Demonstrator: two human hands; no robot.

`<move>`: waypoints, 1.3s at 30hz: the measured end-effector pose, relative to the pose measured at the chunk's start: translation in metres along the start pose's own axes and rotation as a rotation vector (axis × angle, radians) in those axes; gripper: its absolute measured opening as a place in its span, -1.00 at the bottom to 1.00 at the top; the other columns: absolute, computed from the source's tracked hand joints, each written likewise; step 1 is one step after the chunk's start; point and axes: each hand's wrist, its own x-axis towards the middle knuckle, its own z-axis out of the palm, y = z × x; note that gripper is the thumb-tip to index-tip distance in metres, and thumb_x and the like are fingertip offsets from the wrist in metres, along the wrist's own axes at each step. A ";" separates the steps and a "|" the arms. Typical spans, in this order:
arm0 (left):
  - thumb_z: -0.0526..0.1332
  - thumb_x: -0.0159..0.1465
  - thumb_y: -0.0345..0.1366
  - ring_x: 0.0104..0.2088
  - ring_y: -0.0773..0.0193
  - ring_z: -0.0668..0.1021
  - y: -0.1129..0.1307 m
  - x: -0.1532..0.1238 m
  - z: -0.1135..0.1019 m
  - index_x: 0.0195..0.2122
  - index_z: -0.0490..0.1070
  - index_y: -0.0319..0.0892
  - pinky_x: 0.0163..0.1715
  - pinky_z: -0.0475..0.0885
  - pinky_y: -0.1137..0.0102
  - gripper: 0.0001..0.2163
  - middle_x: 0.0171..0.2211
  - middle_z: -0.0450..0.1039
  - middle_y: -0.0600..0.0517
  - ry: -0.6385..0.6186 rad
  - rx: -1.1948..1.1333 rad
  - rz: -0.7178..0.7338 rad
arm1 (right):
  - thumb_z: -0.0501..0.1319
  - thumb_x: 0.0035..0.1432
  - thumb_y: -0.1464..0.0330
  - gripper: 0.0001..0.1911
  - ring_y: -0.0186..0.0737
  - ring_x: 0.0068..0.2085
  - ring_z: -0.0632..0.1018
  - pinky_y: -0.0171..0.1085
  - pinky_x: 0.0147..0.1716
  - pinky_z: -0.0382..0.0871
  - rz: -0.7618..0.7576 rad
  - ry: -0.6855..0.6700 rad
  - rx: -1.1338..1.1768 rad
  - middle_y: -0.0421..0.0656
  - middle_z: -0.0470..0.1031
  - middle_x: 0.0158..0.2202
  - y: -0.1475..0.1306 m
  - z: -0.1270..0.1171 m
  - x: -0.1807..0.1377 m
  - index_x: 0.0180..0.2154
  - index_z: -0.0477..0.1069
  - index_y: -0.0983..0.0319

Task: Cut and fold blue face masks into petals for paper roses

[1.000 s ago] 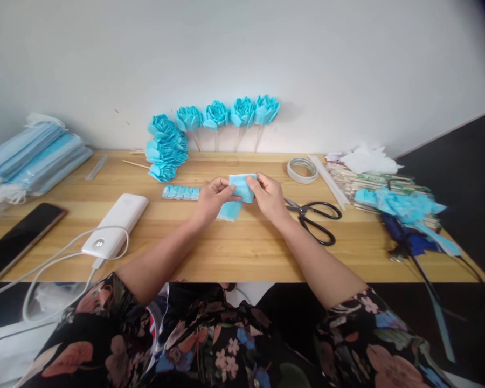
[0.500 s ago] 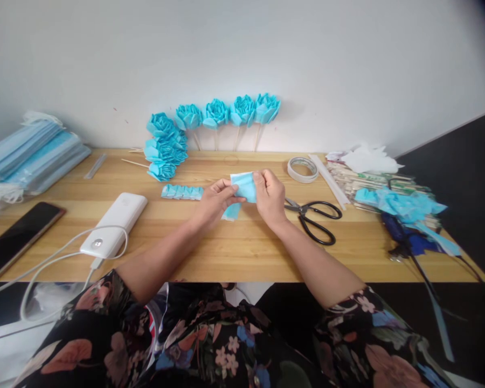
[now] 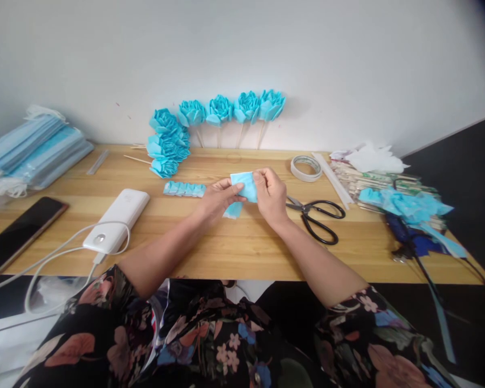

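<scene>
Between my hands is a small piece of light blue mask fabric [image 3: 248,186] with a white edge. My left hand [image 3: 219,195] pinches its left side between thumb and fingers, while my right hand [image 3: 271,196] grips the right side, thumb on top. Another blue fabric piece [image 3: 233,210] lies on the table just below my left fingers, partly covered. Left of that hand runs a row of folded blue petals [image 3: 183,188]. Black-handled scissors [image 3: 313,215] lie partly open, right of my right hand.
Blue fabric flowers on sticks [image 3: 219,110] lean on the wall, others lie at left [image 3: 165,143]. A tape roll [image 3: 306,168], fabric scraps [image 3: 408,205], stacked masks [image 3: 36,151], a phone [image 3: 24,234] and a cabled power bank [image 3: 117,221] are on the table.
My hands keep hold of the same fabric piece with almost no movement. The whole view has shifted slightly.
</scene>
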 end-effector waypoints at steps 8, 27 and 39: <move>0.49 0.06 -0.09 -0.41 0.37 0.57 0.002 -0.001 -0.002 -0.45 0.50 -0.26 -0.27 0.57 0.39 -0.67 -0.46 0.51 0.07 0.001 0.127 0.132 | 0.09 0.35 0.10 -0.68 -0.32 -0.44 0.39 -0.31 -0.37 0.29 0.017 -0.015 0.017 -0.27 0.39 -0.48 0.005 -0.002 0.003 -0.34 0.36 0.18; 0.26 0.21 -0.22 -0.51 0.40 0.31 0.008 -0.010 0.002 -0.51 0.43 -0.20 -0.48 0.17 0.46 -0.79 -0.59 0.29 0.13 -0.044 0.839 0.398 | 0.20 0.33 0.30 -0.80 -0.19 -0.30 0.48 -0.17 -0.24 0.34 -0.455 -0.209 -0.095 -0.17 0.52 -0.40 -0.001 -0.013 0.008 -0.38 0.43 0.16; 0.48 0.04 -0.03 -0.32 0.24 0.61 0.010 -0.003 -0.007 -0.28 0.65 -0.21 -0.23 0.54 0.33 -0.64 -0.33 0.64 -0.01 0.060 0.277 0.229 | 0.24 0.22 -0.05 -0.43 -0.14 -0.08 0.56 -0.13 -0.08 0.49 0.122 -0.396 0.429 -0.14 0.52 -0.10 0.015 -0.009 0.012 0.15 0.32 0.08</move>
